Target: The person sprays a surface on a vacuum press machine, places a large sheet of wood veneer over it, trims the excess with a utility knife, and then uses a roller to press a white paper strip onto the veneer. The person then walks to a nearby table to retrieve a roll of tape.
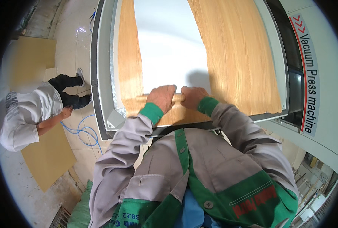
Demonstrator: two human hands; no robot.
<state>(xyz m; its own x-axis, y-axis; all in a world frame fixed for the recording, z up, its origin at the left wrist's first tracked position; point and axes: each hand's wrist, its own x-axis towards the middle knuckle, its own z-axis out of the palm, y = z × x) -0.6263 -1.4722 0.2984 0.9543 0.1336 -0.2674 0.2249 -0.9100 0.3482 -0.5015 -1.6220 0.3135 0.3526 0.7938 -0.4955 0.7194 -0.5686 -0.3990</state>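
Fingers: curled in on both the left hand [161, 97] and the right hand [194, 97], which look closed round a wood-coloured bar [178, 97], a short gap between the fists.
Bar: crosswise, just inside the near edge of the table [104, 57], its left end showing past the left hand.
Sheet [241, 57]: wood-grain, broad on the right, narrow on the left, a white strip [172, 45] between with wavy borders.
Crease: the sheet looks thin, so one hand pushing harder than the other could skew or wrinkle it.
Tear: a cuff [208, 106] or the bar snagging a wavy border might split it.
Slip: a loose grip could let the bar drop and mark the surface.
Under the fists: fingertips hidden; I can't tell whether the bar is a loose stick or a rolled part of the sheet.
Joins: unclear whether the wood-grain parts are one piece, or what the white strip is.
Far end: cut off at the top.
Left side: the co-worker's [32, 114] head fades into the dark rim.
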